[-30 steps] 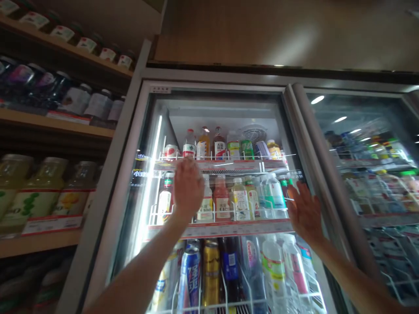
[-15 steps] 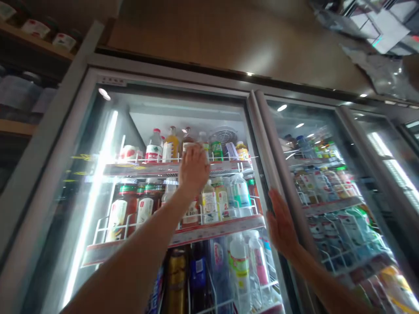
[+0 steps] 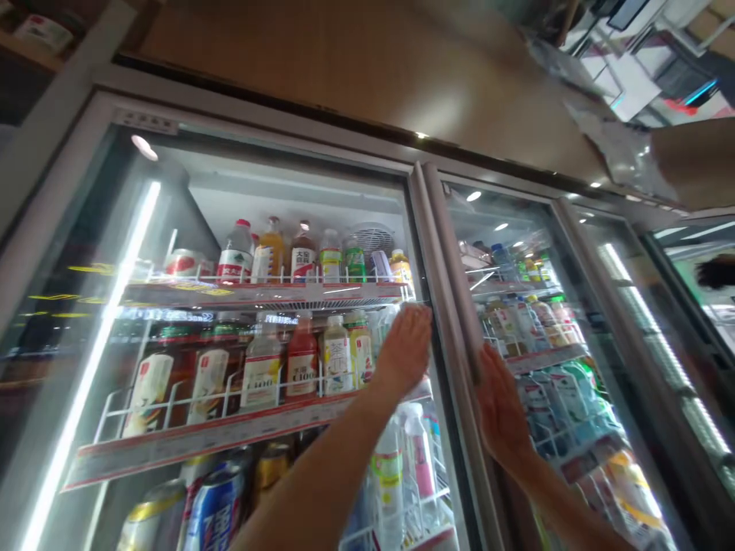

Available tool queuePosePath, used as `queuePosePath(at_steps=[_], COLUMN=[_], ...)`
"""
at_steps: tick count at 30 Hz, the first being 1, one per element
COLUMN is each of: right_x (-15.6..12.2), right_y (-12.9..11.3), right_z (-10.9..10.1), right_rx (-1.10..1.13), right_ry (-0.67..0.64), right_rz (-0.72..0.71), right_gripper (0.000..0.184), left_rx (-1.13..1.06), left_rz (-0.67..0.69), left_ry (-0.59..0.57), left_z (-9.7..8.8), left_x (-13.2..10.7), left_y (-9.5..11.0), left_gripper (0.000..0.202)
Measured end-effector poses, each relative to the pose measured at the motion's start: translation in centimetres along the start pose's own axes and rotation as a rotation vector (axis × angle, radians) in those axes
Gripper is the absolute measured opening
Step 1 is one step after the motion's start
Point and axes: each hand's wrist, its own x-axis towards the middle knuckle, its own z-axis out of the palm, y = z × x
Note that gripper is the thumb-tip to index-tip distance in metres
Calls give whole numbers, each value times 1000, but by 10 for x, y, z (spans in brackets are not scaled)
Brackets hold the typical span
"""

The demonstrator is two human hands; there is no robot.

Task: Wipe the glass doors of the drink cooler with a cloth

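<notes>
I face a glass-door drinks fridge [image 3: 269, 191] lit from inside. My left hand [image 3: 405, 350] lies flat on the glass of the left door near its right edge, fingers stretched out. My right hand [image 3: 499, 409] presses, fingers extended, against the grey vertical door frame [image 3: 445, 268] where the two doors meet. Behind the glass, bottles [image 3: 287, 256] stand on the top wire shelf, more bottles [image 3: 302, 360] on the middle shelf, and cans [image 3: 215, 505] lie on the shelf below. Neither hand holds anything.
A second glass door [image 3: 534, 306] to the right shows more bottled drinks on wire shelves. Further fridge doors [image 3: 660, 344] continue right. A brown panel [image 3: 344, 61] runs above the fridges. A wooden shelf edge [image 3: 34, 30] shows at top left.
My left hand slid rightward and down across the glass, from the top shelf level to the door's right edge. My right hand stayed at the door frame. The view swung to the right.
</notes>
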Motion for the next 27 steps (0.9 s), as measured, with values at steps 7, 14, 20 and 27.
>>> queuePosePath(at_steps=[7, 14, 20, 27], right_x=[-13, -4, -5, 6], right_y=[-1, -24, -63, -95], right_z=[-3, 14, 45, 92], right_rx=[1, -2, 3, -139], right_ry=[-40, -37, -74, -77], right_rz=[2, -24, -52, -3], right_gripper=[51, 52, 52, 53], left_rx=[-37, 153, 227, 349], left_rz=[440, -60, 61, -437], left_ry=[-99, -107, -84, 79], left_z=[-11, -28, -58, -88], left_x=[-77, -46, -117, -143], left_y=[46, -12, -46, -104], left_gripper=[48, 51, 50, 46])
